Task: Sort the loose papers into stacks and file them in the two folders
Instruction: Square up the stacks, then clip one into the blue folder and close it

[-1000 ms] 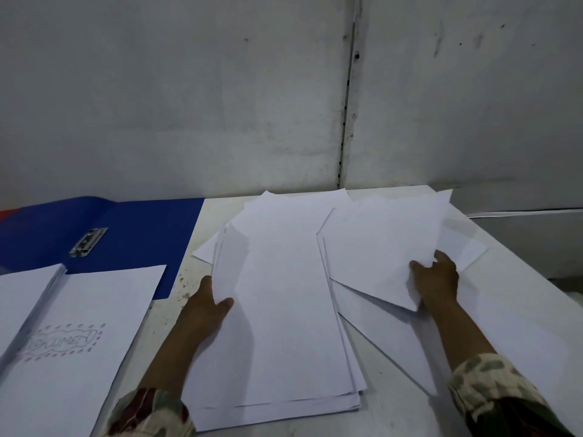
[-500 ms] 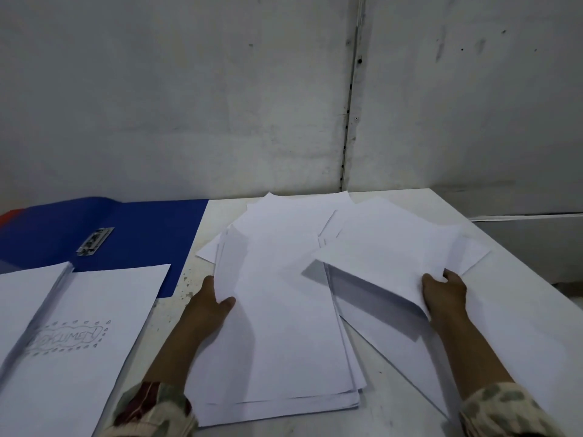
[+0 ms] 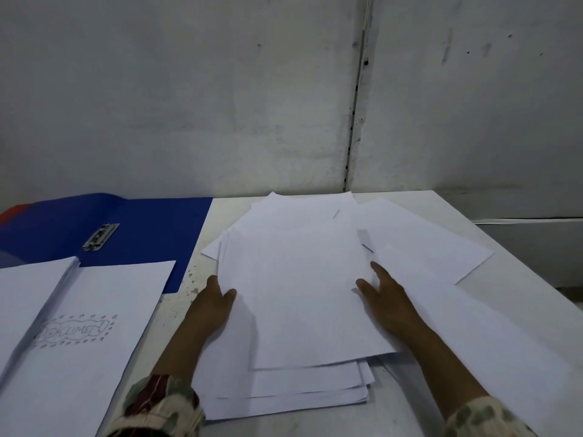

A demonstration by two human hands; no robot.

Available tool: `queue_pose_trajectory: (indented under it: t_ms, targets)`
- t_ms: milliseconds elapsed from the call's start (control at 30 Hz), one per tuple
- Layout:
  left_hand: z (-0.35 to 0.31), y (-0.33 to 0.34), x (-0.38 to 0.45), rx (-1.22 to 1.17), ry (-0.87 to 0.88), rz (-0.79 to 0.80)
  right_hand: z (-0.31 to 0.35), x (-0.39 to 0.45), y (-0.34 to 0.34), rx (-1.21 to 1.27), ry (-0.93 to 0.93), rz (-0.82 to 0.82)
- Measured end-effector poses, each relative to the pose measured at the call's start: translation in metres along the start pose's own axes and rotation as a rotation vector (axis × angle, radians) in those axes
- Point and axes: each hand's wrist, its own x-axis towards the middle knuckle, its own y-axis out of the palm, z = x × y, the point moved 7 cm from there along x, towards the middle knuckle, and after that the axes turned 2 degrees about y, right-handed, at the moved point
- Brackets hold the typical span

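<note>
A stack of white papers (image 3: pixel 299 294) lies in the middle of the white table (image 3: pixel 410 414), its sheets slightly fanned. My left hand (image 3: pixel 211 307) grips the stack's left edge, thumb on top. My right hand (image 3: pixel 385 298) lies flat with fingers apart against the right edge of the top sheet and holds nothing. Loose white sheets (image 3: pixel 435 253) spread out to the right of the stack. An open blue folder (image 3: pixel 151 228) with a metal clip (image 3: pixel 101 236) lies at the back left. A red edge (image 3: pixel 12 212), perhaps a second folder, shows beyond it.
A white sheet with a hand-drawn "DOKUMEN" label (image 3: pixel 94 310) lies at the front left, partly over the blue folder, beside another white sheet (image 3: pixel 25 298). A grey wall (image 3: pixel 284 105) runs along the back. The table's right edge (image 3: pixel 536 275) slants toward me.
My right hand carried a loose sheet leftward from the right pile, laid it on top of the centre stack and let go. My left hand stayed on the stack's left edge.
</note>
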Motion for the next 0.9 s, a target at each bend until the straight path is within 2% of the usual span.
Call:
queue_pose_trajectory:
  t_ms: [100,233,300,467,600,733,900]
  targets:
    - [-0.001,0.000,0.000,-0.007,0.003,-0.010,0.007,-0.006,0.012,-0.150,0.002,0.052]
    - [0.002,0.002,0.001,-0.023,-0.007,0.003,0.019,-0.017,0.027,-0.449,-0.065,0.008]
    - [0.004,0.002,0.002,-0.062,0.005,0.006,0.023,-0.019,0.035,-0.523,-0.119,-0.012]
    - [0.007,0.002,0.002,-0.041,0.034,0.009,0.022,-0.012,0.033,-0.442,-0.179,-0.040]
    - [0.008,0.004,0.004,-0.037,0.040,-0.008,0.012,-0.006,-0.003,-0.286,-0.168,-0.197]
    - [0.010,0.005,0.008,-0.043,0.039,-0.014,-0.015,0.004,-0.049,-0.437,-0.019,-0.328]
    - [0.009,0.007,0.008,-0.037,0.043,-0.019,-0.060,0.007,-0.097,-0.533,0.280,-0.292]
